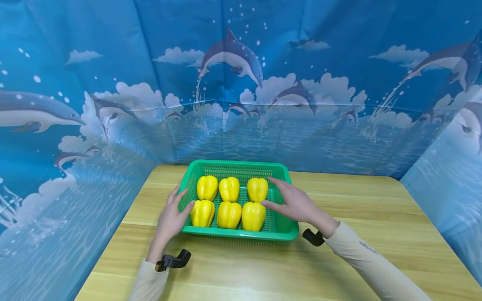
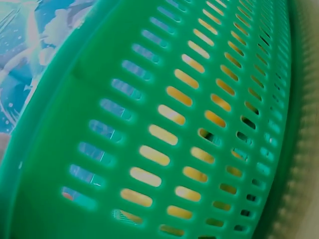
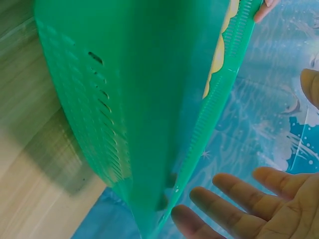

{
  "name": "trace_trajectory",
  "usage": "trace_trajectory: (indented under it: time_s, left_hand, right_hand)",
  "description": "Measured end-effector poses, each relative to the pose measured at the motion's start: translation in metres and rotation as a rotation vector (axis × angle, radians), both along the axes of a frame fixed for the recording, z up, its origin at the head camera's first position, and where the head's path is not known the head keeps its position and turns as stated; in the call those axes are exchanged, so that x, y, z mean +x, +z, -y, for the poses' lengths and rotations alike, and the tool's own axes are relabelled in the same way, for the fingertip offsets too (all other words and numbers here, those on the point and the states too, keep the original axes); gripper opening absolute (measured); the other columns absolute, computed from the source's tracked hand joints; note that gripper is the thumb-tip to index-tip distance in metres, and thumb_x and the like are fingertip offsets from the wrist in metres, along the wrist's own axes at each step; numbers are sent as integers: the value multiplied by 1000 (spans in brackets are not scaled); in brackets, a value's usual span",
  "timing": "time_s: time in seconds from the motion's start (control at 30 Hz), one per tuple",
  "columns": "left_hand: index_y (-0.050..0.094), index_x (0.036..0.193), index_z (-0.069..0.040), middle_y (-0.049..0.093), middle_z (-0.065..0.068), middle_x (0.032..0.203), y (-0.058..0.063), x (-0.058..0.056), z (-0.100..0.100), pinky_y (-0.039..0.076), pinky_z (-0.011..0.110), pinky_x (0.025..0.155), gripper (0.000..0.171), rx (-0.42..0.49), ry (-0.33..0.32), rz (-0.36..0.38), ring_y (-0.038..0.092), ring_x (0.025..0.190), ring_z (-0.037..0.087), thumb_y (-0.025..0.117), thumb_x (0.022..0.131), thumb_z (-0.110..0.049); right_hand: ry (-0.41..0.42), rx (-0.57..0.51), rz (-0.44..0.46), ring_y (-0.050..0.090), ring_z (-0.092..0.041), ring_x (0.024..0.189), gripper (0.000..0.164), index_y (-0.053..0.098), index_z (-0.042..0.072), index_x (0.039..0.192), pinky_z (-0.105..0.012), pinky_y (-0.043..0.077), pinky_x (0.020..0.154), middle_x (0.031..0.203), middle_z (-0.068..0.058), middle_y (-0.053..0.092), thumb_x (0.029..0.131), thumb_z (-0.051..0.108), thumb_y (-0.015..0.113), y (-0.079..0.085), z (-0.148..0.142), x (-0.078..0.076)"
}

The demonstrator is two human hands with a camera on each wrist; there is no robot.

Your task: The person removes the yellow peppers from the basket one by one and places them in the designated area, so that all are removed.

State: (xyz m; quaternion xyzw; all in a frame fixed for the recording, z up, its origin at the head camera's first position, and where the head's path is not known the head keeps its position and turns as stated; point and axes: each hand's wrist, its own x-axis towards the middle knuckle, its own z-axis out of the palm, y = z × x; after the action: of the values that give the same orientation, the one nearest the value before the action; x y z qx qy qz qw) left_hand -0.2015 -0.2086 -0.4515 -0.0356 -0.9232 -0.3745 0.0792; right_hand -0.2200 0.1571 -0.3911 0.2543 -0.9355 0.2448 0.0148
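Observation:
A green plastic basket (image 1: 241, 234) with slotted walls stands on the table, holding yellow bell peppers (image 1: 229, 215) in two rows of three. At its left rim is my left hand (image 1: 172, 218), fingers spread and fairly straight; the thumb reaches over the rim beside the front-left pepper. My right hand (image 1: 295, 203) is above the right side with fingers extended, the thumb and fingertips close to the right-hand peppers. The right wrist view shows those fingers (image 3: 234, 199) apart and holding nothing. Through the slotted wall (image 2: 45, 149), the left wrist view shows yellow patches.
The wooden table (image 1: 357, 200) extends to the right of the basket and toward me in front. Behind it hangs a blue curtain (image 1: 320, 138) printed with dolphins, close to the basket's back rim. Black wrist mounts (image 1: 177, 260) sit on both wrists.

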Motion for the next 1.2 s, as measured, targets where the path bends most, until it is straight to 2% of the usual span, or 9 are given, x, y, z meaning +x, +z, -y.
trace_trajectory:
  time_s: [0.1,0.23,0.3,0.37,0.47,0.53,0.6,1.0,1.2]
  left_hand:
    - [38,146,-16,26,19,149,-2,1,1,32,64,95,55,81,21,33,36,127,45,51,98,-38]
    - [39,146,-19,32,20,146,-3,4,2,33,64,93,52,115,41,50,38,124,46,49,99,-37]
    - [40,145,-20,34,18,147,-3,5,2,43,58,80,49,123,53,48,53,104,43,49,99,-35]
    - [41,145,-21,40,18,143,-3,6,3,47,45,60,46,138,66,43,57,72,35,48,100,-31]
    - [42,144,-25,62,17,102,-3,8,2,32,30,38,43,169,98,63,32,39,20,46,101,-28]
    - [42,144,-27,54,10,68,-2,9,3,27,26,34,42,184,113,75,27,36,14,44,102,-26]
    - [41,143,-30,36,4,51,-2,11,3,27,26,34,41,190,126,91,26,35,13,42,102,-25]
    - [42,143,-31,34,0,48,-2,9,4,28,27,34,41,185,106,89,27,35,14,40,103,-23]
    - [39,145,-31,34,0,48,-2,6,2,29,28,35,43,185,98,96,28,36,15,40,103,-21]
  right_hand:
    - [-1,-6,26,40,-37,128,84,31,9,148,-56,38,95,145,-17,37,87,62,54,0,1,-2]
    - [-2,-11,68,38,-37,129,87,30,8,148,-56,36,97,146,-17,35,86,65,52,0,4,-3]
    - [-2,-14,90,38,-36,129,88,29,7,148,-55,36,98,146,-17,36,86,66,51,1,7,-5]
    - [2,-18,113,40,-35,128,89,29,7,148,-54,36,98,144,-18,37,86,66,52,1,10,-6]
    - [12,-29,156,42,-34,127,89,29,4,147,-53,37,97,142,-19,40,86,64,53,1,14,-8]
    - [19,-30,181,42,-35,126,89,30,2,147,-53,38,97,141,-20,41,87,63,54,2,16,-10]
    - [22,-24,203,43,-35,125,88,30,1,146,-52,39,95,140,-21,42,87,61,55,3,18,-12]
    - [42,107,316,46,-35,122,84,33,-2,144,-51,40,94,138,-21,44,89,57,57,18,21,-17]
    - [61,182,390,60,-21,95,80,36,-3,141,-42,47,83,113,-11,62,89,54,58,20,22,-24]
